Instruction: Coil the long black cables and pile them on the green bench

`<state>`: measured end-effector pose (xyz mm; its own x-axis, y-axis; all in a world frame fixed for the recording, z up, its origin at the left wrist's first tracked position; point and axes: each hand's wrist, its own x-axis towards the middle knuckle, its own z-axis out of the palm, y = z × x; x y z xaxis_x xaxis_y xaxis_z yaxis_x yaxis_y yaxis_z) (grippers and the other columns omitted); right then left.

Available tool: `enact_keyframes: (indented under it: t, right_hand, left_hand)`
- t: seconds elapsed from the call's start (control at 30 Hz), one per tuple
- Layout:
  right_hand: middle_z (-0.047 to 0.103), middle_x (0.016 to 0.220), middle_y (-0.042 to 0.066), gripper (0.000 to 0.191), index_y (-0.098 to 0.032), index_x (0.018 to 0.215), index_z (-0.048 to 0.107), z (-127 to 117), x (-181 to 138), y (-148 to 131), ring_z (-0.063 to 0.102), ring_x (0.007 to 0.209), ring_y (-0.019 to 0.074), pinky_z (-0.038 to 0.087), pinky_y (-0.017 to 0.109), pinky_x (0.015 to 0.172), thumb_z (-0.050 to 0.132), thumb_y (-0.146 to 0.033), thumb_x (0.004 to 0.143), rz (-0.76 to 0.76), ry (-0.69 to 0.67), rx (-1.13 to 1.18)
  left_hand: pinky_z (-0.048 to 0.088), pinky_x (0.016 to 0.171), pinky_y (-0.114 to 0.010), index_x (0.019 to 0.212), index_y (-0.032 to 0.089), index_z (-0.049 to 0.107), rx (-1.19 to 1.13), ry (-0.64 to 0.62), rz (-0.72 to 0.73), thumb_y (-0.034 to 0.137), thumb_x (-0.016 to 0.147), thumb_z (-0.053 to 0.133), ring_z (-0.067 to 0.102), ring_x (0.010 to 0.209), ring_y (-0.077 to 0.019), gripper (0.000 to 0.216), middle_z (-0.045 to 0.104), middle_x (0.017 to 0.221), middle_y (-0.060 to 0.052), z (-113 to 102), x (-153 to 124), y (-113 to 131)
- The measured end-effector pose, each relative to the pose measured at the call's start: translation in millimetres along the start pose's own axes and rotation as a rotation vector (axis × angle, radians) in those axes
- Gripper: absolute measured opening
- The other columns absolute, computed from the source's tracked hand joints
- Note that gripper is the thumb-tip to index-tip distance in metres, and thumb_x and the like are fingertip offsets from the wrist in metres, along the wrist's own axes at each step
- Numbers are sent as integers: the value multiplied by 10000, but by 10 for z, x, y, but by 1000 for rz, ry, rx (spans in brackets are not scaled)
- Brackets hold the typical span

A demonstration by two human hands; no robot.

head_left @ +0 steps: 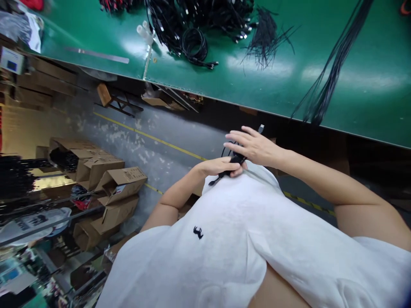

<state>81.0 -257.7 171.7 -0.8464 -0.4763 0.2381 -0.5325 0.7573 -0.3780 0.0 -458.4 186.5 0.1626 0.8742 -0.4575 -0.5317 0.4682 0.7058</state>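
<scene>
A folded black USB cable (236,158) is held in front of my white shirt, just short of the bench edge. My left hand (221,166) is closed around the bundle from the left. One dark cable end (214,182) pokes out below that hand. Over the other side of the bundle lies my right hand (253,146), fingers stretched and spread, close against the cable. Whether its thumb pinches anything is hidden. A USB plug (261,128) sticks out beyond the right hand's knuckles.
The green bench (369,85) bears a heap of black cables (205,17), a coiled cable (195,46), short black ties (266,36) and long black strands (334,68). A metal ruler (96,54) lies left. Cardboard boxes (123,184) and a wooden stool (104,95) stand on the floor.
</scene>
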Motion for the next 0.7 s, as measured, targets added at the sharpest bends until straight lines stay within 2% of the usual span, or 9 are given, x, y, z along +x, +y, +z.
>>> enact_keyframes:
  t: [0.07,0.13,0.23,0.33,0.4,0.47,0.53,0.6,0.7]
  right_hand:
    - [676,1005,103,300,-140,1101,637,30,92,-18,600,950,197,330,428,1031,357,-130,994,-93,-95,54]
    - [656,848,78,267,-134,968,628,25,164,-27,574,799,179,393,365,896,364,-141,1001,-59,-187,46]
    - [646,848,86,184,-135,951,602,-45,228,-67,549,763,182,342,281,658,426,-174,989,65,-260,39]
    - [649,884,87,150,-146,958,601,-149,312,-120,551,799,176,262,257,592,452,-157,963,88,-294,94]
    - [656,901,81,146,-151,948,613,-211,397,-116,556,813,169,255,253,591,469,-131,932,110,-275,139]
    - [669,896,62,142,-153,939,631,-248,476,-61,563,797,157,285,249,607,503,-113,892,200,-209,216]
    - [683,889,44,135,-157,966,650,-248,507,20,573,772,145,341,252,644,536,-155,893,339,-89,319]
    - [697,944,57,172,-159,1031,652,-198,463,79,593,812,155,410,269,726,571,-261,918,457,90,386]
    - [640,1211,158,400,-152,1162,598,-4,299,36,564,1092,229,418,352,993,661,-429,880,595,433,322]
  left_hand:
    - [417,677,-282,1064,120,637,19,-23,-5,570,826,699,518,709,-131,513,559,747,-25,6,-49,39]
    - [430,700,-283,1034,123,642,23,48,23,571,774,753,536,738,-136,529,585,791,-37,-17,-111,67]
    - [447,698,-274,975,113,654,12,105,61,570,727,795,548,724,-128,538,601,789,-39,-75,-180,67]
    - [464,604,-277,947,94,667,-116,24,47,659,736,737,523,591,-112,608,560,663,-15,-86,-179,47]
    - [402,475,-233,895,99,663,-214,25,62,651,731,746,427,457,-73,582,469,548,39,-56,-165,64]
    - [275,382,-176,804,119,628,-297,109,111,573,768,759,290,367,-30,474,345,471,93,-21,-181,119]
    - [193,350,-150,717,142,566,-387,239,167,504,869,686,199,327,-14,411,246,440,116,-11,-241,202]
    - [183,343,-143,671,161,507,-483,368,223,469,967,555,177,306,-17,430,196,435,114,-36,-333,285]
    - [176,341,-140,659,174,458,-590,505,339,462,1023,431,168,297,-21,465,175,441,105,-99,-460,364]
